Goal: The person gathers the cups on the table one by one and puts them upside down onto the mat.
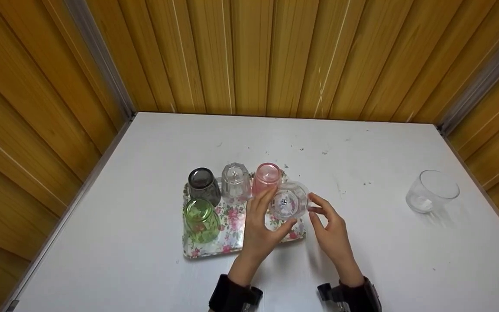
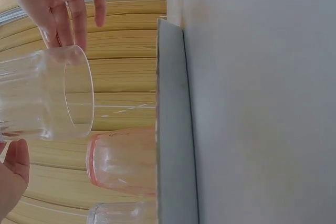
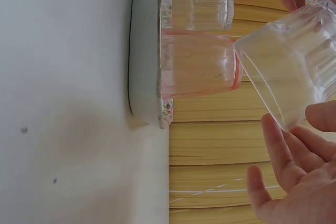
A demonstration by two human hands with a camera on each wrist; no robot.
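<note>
A clear drinking glass (image 1: 290,200) is held rim-down above the right part of a floral tray (image 1: 228,248), beside the upturned pink glass (image 1: 268,178). It tilts in the right wrist view. My left hand (image 1: 260,229) holds it, fingers on the far left side and thumb near its front. My right hand (image 1: 331,229) touches the right side with loosely bent fingertips; in the right wrist view, these fingers (image 3: 294,153) lie at the rim. Also on the tray are an upturned clear faceted glass (image 1: 235,182), a dark grey glass (image 1: 204,187) and a green glass (image 1: 202,221).
Another clear glass (image 1: 431,191) stands apart at the far right of the white table (image 1: 124,208), its open rim up. Yellow wood-patterned panels (image 1: 249,56) enclose the table at the back and both sides.
</note>
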